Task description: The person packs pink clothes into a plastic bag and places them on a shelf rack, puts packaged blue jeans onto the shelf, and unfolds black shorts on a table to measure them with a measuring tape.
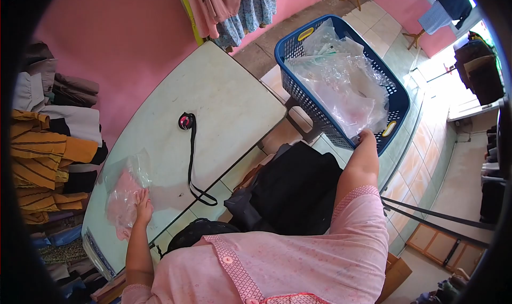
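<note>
A clear bag with pink inside (126, 191) is touched by the left hand (143, 204). Past the right hand (367, 138)'s fingers, clear bags (341, 80) are piled in the blue basket (298, 91). Whether anything is pinched cannot be told.

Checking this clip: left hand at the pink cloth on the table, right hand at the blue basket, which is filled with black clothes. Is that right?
Not quite. The head view shows clear plastic bags filling the blue basket. The rest stands: left hand at the pink cloth on the table, right hand at the basket.
</note>
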Tool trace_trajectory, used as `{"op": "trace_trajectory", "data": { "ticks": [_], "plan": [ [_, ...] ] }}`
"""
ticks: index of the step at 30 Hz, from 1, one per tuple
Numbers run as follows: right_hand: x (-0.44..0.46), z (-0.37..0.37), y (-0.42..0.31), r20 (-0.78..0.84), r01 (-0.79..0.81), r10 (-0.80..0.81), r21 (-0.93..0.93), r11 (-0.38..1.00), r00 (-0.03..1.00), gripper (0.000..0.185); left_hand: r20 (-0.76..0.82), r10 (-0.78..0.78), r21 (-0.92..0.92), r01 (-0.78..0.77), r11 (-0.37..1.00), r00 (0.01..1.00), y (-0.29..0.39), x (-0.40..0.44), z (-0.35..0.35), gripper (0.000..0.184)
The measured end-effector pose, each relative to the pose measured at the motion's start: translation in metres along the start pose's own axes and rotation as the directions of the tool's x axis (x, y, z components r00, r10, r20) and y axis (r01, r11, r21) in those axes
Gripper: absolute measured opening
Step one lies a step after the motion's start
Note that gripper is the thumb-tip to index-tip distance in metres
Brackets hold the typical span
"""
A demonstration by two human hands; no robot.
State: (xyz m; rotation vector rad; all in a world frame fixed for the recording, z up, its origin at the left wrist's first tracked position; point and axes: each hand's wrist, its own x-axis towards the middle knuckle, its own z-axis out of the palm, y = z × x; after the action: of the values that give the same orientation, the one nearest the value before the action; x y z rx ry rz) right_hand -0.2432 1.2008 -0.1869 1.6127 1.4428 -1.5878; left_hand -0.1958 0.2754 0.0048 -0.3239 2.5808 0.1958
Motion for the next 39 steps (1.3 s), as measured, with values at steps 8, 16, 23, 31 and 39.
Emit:
{"op": "trace_trajectory", "data": {
  "ticks": [8, 16, 23, 31, 39],
  "plan": [
    [0.015, -0.010, -0.010, -0.018, -0.006, 0.009, 0.161, 0.987, 1.000, 0.010, 0.003, 0.015, -0.005, -0.015, 1.000, 1.000, 0.005, -0.004, -0.003, 0.051],
    [-0.004, -0.003, -0.020, -0.109, 0.171, -0.155, 0.158, 0.972, 0.982, 0.010, -0.032, 0.037, -0.067, -0.039, 0.997, 0.999, 0.010, -0.007, -0.006, 0.050],
    [-0.059, -0.009, -0.030, -0.401, 0.549, -0.488, 0.044, 0.835, 0.775, 0.010, -0.139, 0.142, -0.404, -0.187, 0.896, 0.980, -0.009, 0.010, -0.009, 0.047],
    [-0.159, -0.001, -0.023, -0.638, 0.924, -0.683, 0.133, 0.357, 0.356, 0.022, -0.219, 0.355, -0.603, -0.412, 0.683, 0.909, 0.066, 0.012, -0.035, 0.048],
    [-0.248, 0.008, -0.047, -0.531, 0.933, -0.809, -0.092, 0.349, 0.250, 0.013, -0.084, 0.495, -0.359, -0.490, 0.795, 0.865, 0.092, 0.019, -0.018, 0.048]
  ]
}}
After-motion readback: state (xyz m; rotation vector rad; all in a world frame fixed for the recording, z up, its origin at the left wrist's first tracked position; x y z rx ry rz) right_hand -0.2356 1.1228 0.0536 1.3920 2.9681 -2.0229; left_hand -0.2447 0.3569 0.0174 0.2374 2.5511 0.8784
